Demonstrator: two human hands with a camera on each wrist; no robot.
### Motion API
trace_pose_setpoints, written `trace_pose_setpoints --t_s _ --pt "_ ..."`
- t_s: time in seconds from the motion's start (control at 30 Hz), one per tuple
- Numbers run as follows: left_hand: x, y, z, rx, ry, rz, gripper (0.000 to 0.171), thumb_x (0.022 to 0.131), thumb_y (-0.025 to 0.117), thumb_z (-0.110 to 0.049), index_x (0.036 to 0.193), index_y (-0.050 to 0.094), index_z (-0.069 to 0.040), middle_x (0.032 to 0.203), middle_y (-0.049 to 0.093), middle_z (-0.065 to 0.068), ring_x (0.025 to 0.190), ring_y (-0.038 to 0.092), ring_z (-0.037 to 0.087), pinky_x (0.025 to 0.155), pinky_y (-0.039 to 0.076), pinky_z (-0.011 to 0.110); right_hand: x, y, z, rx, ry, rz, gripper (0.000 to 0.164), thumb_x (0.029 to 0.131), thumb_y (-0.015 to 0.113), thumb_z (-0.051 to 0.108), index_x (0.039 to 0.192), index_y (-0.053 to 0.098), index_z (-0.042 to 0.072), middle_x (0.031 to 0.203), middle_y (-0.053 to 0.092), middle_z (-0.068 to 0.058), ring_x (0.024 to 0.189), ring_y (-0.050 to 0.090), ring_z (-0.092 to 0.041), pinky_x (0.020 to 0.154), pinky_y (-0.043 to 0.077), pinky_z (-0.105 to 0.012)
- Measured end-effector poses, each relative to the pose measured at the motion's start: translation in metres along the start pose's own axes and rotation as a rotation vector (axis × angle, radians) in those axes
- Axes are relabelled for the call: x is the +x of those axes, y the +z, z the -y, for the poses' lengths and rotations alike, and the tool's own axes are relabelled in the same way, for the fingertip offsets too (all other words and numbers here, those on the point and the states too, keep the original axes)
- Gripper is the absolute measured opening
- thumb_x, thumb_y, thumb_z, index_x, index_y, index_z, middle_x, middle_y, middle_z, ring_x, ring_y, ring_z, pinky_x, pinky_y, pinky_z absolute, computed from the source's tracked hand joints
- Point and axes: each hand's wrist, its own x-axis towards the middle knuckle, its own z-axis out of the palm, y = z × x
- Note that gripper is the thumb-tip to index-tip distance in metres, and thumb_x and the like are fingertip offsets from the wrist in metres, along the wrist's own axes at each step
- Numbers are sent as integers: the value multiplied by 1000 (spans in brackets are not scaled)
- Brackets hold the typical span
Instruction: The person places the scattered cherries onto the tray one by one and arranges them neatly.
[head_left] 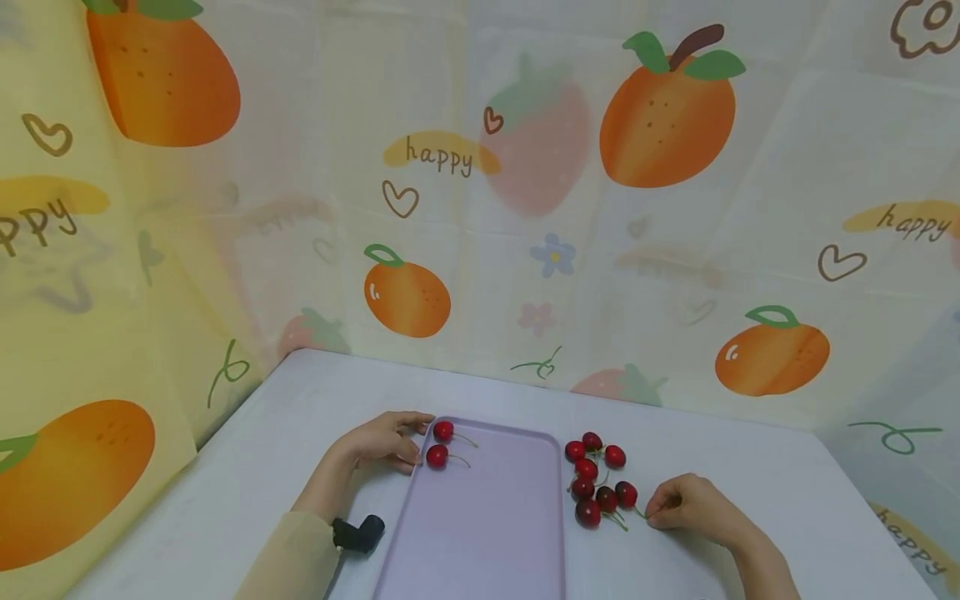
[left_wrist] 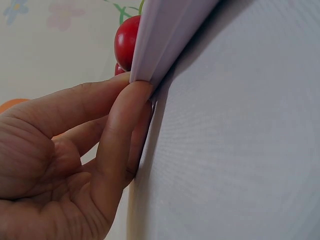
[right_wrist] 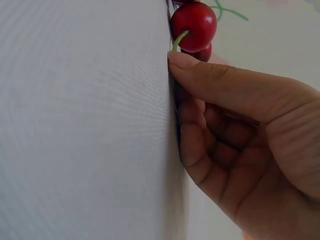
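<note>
At the right of the head view, my right hand (head_left: 693, 510) pinches the green stem of a dark red cherry (head_left: 626, 494) between thumb and fingertips. The right wrist view shows this cherry (right_wrist: 194, 26) at the thumb tip, its stem running down to the fingers. A loose cluster of several cherries (head_left: 588, 512) lies beside it on the table. My left hand (head_left: 381, 442) holds the far left corner of a pale purple tray (head_left: 487, 517). Close up, thumb and forefinger grip the tray's rim (left_wrist: 155, 45). Two stemmed cherries (head_left: 437, 456) lie in the tray near that corner.
The white table (head_left: 750, 467) reaches back to a fruit-printed cloth (head_left: 450, 250) hung behind and along the left. A black device (head_left: 358, 533) sits at my left wrist. The tray stands between my left hand and the cherry cluster.
</note>
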Motion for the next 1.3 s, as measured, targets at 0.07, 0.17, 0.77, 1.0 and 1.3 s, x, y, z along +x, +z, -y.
trace_pose_setpoints --t_s 0.07,0.17,0.77,1.0,1.3 --pt "0 0 0 0 4 2 69 78 68 2 144 46 -4 134 47 20 75 63 17 69 63 29 0 0 1 4 3 4 10 83 75 13 85 75 4 80 72 -4 69 53 1 63 48 -16" --pt "0 -1 1 -4 9 7 69 79 67 2 144 46 -3 134 47 20 76 63 17 70 63 29 -1 1 3 4 5 9 8 84 73 12 85 74 4 80 71 -4 69 53 1 63 48 -16" --pt "-1 -1 0 13 21 7 69 79 67 1 144 46 -3 137 46 21 75 63 15 70 63 29 -2 1 1 5 2 -33 16 92 67 22 90 66 6 77 61 -1 67 50 0 58 44 -17" --pt "-1 -1 0 10 19 6 68 79 67 1 144 47 -3 137 47 21 76 63 15 70 63 29 -3 1 -4 27 -11 -81 16 93 65 20 93 64 4 76 57 -1 68 49 0 58 44 -18" --pt "-2 -1 0 10 19 13 69 79 67 0 144 46 -3 136 47 21 76 62 16 70 63 29 -2 -3 2 81 -57 -104 19 96 60 18 96 61 -2 77 54 -1 69 50 0 61 44 -19"
